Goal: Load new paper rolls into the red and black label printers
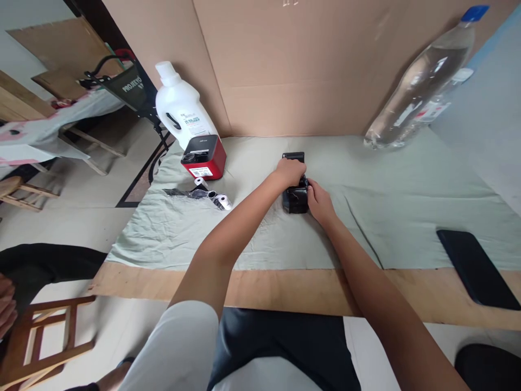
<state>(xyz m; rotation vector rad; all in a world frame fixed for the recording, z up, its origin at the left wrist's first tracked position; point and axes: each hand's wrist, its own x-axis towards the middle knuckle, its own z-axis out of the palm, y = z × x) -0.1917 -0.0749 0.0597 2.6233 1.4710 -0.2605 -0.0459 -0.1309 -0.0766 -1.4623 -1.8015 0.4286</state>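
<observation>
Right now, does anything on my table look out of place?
No spill shows. The small white rolls lie scattered with crumpled dark plastic film in front of the red-and-black box, looking untidy. The flat black phone-like slab sits oddly, straddling pale green cloth and bare wood.

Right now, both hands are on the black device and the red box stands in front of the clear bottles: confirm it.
Wrong: the head view shows the red box in front of the white jug. The left hand and right hand are on the black device.
</observation>
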